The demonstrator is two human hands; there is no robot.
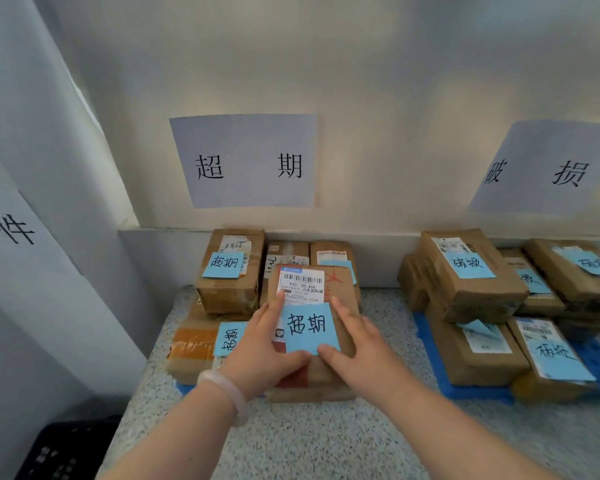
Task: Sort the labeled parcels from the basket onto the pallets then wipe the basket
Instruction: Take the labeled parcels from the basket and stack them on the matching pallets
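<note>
A brown parcel (340, 292) with a white shipping label and a blue note reading 超期 lies on top of the stack under the 超期 wall sign (245, 161). My left hand (257, 344), with a pale bracelet on the wrist, holds the parcel's left edge, thumb on top. My right hand (361, 344) holds its right edge, and its thumb touches the blue note. Several other parcels (229, 275) with the same note sit behind and to the left on a blue pallet (184, 388). The dark basket (70, 448) stands at the lower left on the floor.
To the right, a second blue pallet (430, 344) carries several parcels (471, 275) with blue 破损 notes, under the 破损 wall sign (548, 171). A third sign (11, 230) hangs on the left wall. The floor (309, 441) is speckled.
</note>
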